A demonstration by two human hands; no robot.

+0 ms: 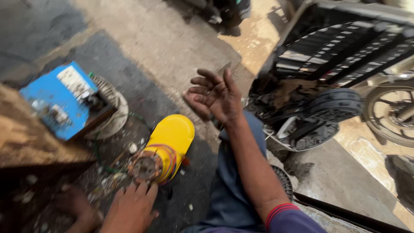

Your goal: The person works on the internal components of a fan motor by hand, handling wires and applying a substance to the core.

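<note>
Rusty copper windings ring the round motor core (145,167) on the gritty ground beside my yellow clog (171,142), my left hand (131,209) touching it, fingers together, best pressed flat to steady it, while my right hand (215,96) hovers empty, fingers loosely spread.

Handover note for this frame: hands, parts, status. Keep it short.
Left hand: palm down at bottom of view, fingertips touching the round rusty motor part with coloured wire windings; not gripping it.
Right hand: raised, open, palm up, empty, forearm over the knee.
The motor part rests on the ground against a yellow sandal. Blue switch box sits left, on a wooden block beside a round fan guard. Debris around the part.
Done: cannot tell. Left: motor part lies on the ground, neither hand grips it.
</note>
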